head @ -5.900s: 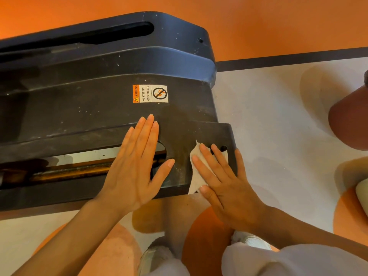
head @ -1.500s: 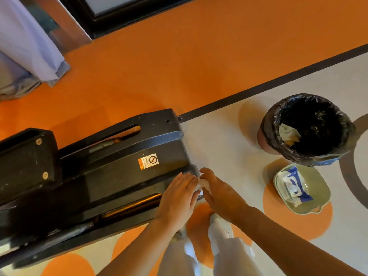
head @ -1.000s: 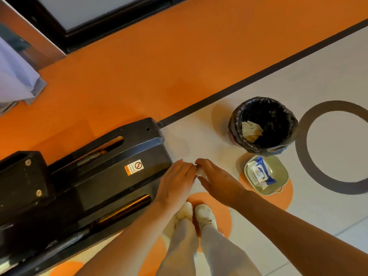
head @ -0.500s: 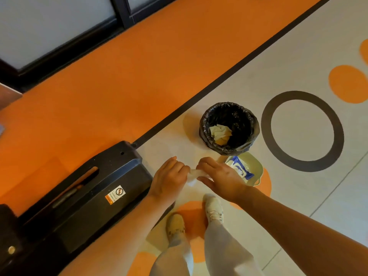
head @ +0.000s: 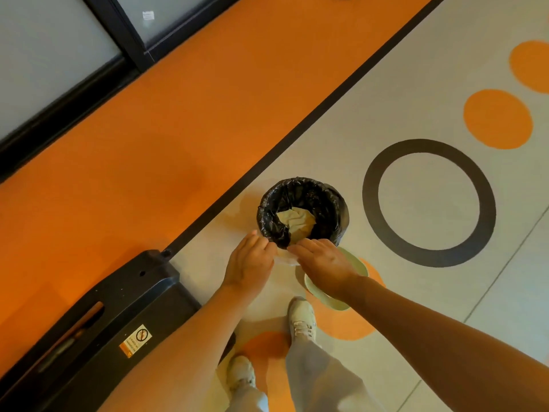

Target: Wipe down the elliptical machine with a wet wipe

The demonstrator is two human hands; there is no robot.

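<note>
A white wet wipe (head: 285, 259) is stretched between my two hands, mostly hidden by them. My left hand (head: 249, 264) pinches its left end and my right hand (head: 322, 264) pinches its right end. Both hands are just at the near rim of a small bin lined with a black bag (head: 303, 214), which holds a crumpled used wipe (head: 294, 221). The black base of the elliptical machine (head: 98, 325), with its orange warning label (head: 135, 341), lies on the floor at the lower left, away from both hands.
A pale green dish (head: 328, 298) sits on the floor beneath my right forearm, mostly covered by it. My two feet in white shoes (head: 303, 319) stand below the hands. A dark-framed glass wall (head: 59, 55) runs along the top left.
I stood up from the machine's base and turned right. Both hands carried the wipe off the machine, across the floor, to the near rim of the bin.
</note>
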